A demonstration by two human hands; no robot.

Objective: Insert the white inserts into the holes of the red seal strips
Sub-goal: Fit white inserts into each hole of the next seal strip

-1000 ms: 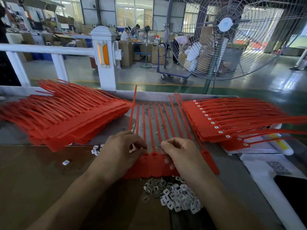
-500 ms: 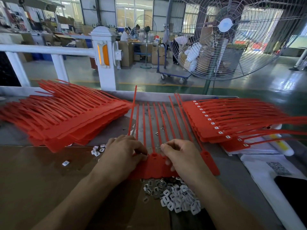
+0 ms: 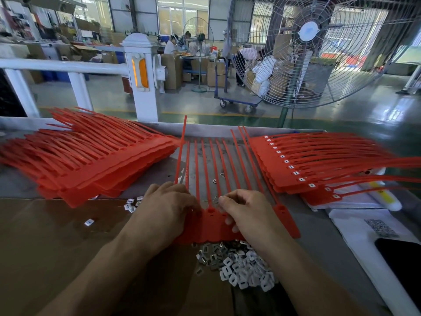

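A joined row of red seal strips (image 3: pixel 213 226) lies in front of me, tails pointing away. My left hand (image 3: pixel 168 208) grips the left end of its head bar with curled fingers. My right hand (image 3: pixel 247 213) has thumb and forefinger pinched together just above the heads, beside an open hole (image 3: pixel 210 210); the white insert in the pinch is almost hidden. A heap of white inserts (image 3: pixel 245 269) sits just below the strips, under my right wrist.
A thick stack of red strips (image 3: pixel 91 163) lies at the left. A fanned stack with inserts fitted (image 3: pixel 296 172) lies at the right. One single strip (image 3: pixel 287 221) lies beside my right hand. Loose inserts (image 3: pixel 132 204) lie left; a black phone (image 3: pixel 401 258) and papers lie right.
Both hands have shifted slightly toward each other and up along the head bar. The strips have barely moved.
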